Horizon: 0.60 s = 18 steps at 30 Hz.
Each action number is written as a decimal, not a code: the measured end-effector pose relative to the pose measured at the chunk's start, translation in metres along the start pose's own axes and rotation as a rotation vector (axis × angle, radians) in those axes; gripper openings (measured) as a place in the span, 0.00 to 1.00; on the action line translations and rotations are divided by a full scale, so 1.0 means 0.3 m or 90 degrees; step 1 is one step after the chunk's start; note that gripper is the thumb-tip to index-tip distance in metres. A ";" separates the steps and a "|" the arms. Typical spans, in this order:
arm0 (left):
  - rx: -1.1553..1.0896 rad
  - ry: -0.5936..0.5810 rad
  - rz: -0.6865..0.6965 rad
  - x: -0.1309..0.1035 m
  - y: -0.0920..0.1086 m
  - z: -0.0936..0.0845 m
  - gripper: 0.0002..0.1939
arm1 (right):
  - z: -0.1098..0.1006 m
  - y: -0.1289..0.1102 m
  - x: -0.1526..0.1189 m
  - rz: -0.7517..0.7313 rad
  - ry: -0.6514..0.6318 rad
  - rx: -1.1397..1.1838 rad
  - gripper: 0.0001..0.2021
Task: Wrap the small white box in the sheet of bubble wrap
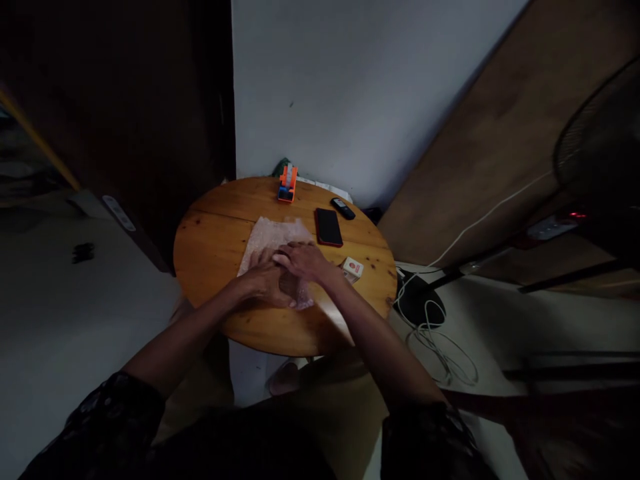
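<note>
A sheet of bubble wrap (277,233) lies on the round wooden table (210,243). My left hand (264,280) rests on it near its lower part, fingers spread, beside a brownish item (289,283) that shows through or on the wrap between my hands. My right hand (301,260) lies just above and to the right, its fingertips over the fingers of my left hand. Both hands press on the wrap from above, and neither is closed round anything. What lies under the palms is hidden.
Right of the wrap are a dark phone-like slab (329,227), a small white box (353,268) and a black remote-like device (343,208). An orange tape dispenser (287,185) stands at the back edge. Cables (440,343) and a fan (600,133) are at the right.
</note>
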<state>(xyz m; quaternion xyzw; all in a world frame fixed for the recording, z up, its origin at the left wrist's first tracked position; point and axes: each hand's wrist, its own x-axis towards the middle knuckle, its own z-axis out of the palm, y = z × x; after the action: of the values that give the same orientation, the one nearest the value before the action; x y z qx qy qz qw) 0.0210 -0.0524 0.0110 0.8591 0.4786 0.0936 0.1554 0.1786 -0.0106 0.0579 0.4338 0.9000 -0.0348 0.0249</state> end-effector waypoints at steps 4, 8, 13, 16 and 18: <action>-0.014 -0.086 -0.070 0.011 -0.003 0.012 0.62 | 0.052 0.115 -0.098 0.036 0.029 0.015 0.22; -0.016 -0.075 -0.063 -0.024 -0.006 0.013 0.60 | 0.094 0.146 -0.125 0.040 0.038 -0.001 0.23; 0.009 -0.080 -0.073 -0.087 -0.038 -0.012 0.56 | 0.091 0.110 -0.073 0.036 0.036 -0.007 0.22; 0.025 -0.117 -0.085 -0.097 -0.069 -0.040 0.57 | 0.096 0.098 -0.050 0.065 0.052 -0.016 0.21; 0.022 -0.128 -0.079 -0.092 -0.076 -0.055 0.57 | 0.107 0.099 -0.049 0.078 0.063 -0.009 0.21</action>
<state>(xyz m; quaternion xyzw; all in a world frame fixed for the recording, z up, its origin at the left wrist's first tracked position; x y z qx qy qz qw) -0.0166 -0.0617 0.0181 0.8352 0.5146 -0.0113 0.1938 0.2113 -0.0064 0.0259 0.4890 0.8721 -0.0055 -0.0149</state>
